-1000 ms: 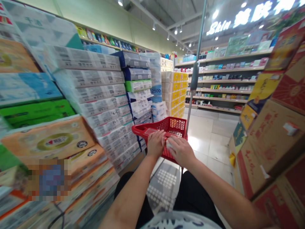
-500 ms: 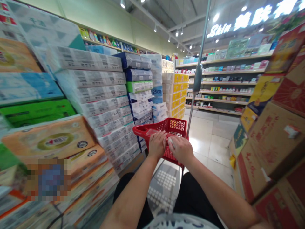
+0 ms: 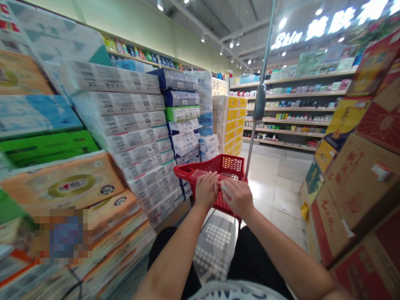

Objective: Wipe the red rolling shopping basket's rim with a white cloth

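1. Red cart (image 3: 186, 171): positioned directly ahead of the person, in the aisle between stacked packs and cartons, above the tiled floor (image 3: 268, 187). No goods can be made out in the visible part of its basket.
2. Left hand (image 3: 206, 189): grasping the cart's near edge, fingers bent over the top.
3. Right hand (image 3: 238, 196): grasping the same edge, just beside the left – a small pale patch shows by its thumb, nature undetermined.
4. Metal pole (image 3: 259, 104): tilted, rising at the cart's right side, with a grey sleeve partway up.
5. Left side: orange packs (image 3: 71, 183) nearest, white wrapped packs (image 3: 134, 121) beyond, yellow-and-white packs (image 3: 231, 125) farther on.
6. Right side: stacked cartons (image 3: 362, 183) – brown, red and yellow.
7. Far end: stocked shelves (image 3: 287, 109).
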Tool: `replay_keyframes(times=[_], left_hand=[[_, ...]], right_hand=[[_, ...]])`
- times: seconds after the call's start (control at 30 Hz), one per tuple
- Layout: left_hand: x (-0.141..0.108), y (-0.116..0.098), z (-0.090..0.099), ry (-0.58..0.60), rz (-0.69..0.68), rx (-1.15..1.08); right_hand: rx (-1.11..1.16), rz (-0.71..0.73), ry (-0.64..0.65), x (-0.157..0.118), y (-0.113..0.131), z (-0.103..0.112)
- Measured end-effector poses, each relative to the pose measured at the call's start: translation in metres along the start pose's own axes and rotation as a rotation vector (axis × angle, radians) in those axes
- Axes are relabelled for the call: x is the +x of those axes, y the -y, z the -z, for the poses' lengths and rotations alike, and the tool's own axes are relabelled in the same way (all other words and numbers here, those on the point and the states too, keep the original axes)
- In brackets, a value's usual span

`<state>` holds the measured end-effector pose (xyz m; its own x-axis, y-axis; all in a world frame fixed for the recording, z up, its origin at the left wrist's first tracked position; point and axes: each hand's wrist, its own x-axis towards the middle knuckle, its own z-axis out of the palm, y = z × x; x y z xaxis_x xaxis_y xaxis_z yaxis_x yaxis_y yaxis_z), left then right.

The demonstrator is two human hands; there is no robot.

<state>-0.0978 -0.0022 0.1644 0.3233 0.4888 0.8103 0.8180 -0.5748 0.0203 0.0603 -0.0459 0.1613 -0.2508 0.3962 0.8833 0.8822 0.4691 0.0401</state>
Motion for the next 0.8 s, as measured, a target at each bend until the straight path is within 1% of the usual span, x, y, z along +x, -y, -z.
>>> replay_keyframes(times=[0.1, 0.13, 0.17, 0.2, 0.3, 0.33, 0.37, 0.5, 0.53, 0.57, 0.67, 0.7, 0.73, 0.8], left_hand=[[-0.001, 0.001, 0.0, -0.003, -0.007, -0.001], [-0.001, 0.001, 0.0, -0.002, -0.007, 0.0], [-0.001, 0.002, 0.0, 0.001, -0.005, 0.001], [-0.001, 0.002, 0.0, 0.005, -0.003, 0.002], [-0.001, 0.002, -0.001, 0.014, -0.003, 0.002], [0.0, 0.001, -0.001, 0.014, -0.005, 0.0], [0.0, 0.001, -0.002, 0.012, -0.006, -0.002], [-0.001, 0.001, -0.001, 0.004, 0.011, -0.01], [-0.001, 0.001, 0.0, 0.007, 0.012, -0.013], [-0.001, 0.001, 0.0, 0.011, 0.012, -0.015], [-0.001, 0.002, 0.0, 0.025, 0.016, -0.023], [0.0, 0.002, -0.001, 0.028, 0.024, -0.025], [0.0, 0.003, -0.001, 0.033, 0.032, -0.028], [0.0, 0.004, -0.002, 0.043, 0.041, -0.032]], right_hand=[[0.023, 0.203, -0.069, -0.016, -0.003, -0.001], [0.035, 0.241, -0.072, -0.018, -0.004, 0.0], [0.051, 0.244, -0.064, -0.018, -0.005, 0.0], [0.068, 0.207, -0.052, -0.015, -0.006, 0.001], [0.09, -0.019, 0.002, -0.001, -0.005, 0.004], [0.081, -0.065, 0.011, 0.001, -0.004, 0.004], [0.069, -0.072, 0.012, 0.002, -0.003, 0.005], [0.033, 0.086, -0.011, -0.007, 0.001, 0.006], [0.03, 0.09, 0.01, -0.007, 0.002, 0.007], [0.026, 0.057, 0.048, -0.004, 0.003, 0.008], [-0.009, -0.147, 0.216, 0.013, 0.008, 0.009], [-0.025, -0.185, 0.257, 0.019, 0.009, 0.009], [-0.037, -0.19, 0.278, 0.022, 0.01, 0.008], [-0.038, -0.091, 0.248, 0.019, 0.011, 0.006]])
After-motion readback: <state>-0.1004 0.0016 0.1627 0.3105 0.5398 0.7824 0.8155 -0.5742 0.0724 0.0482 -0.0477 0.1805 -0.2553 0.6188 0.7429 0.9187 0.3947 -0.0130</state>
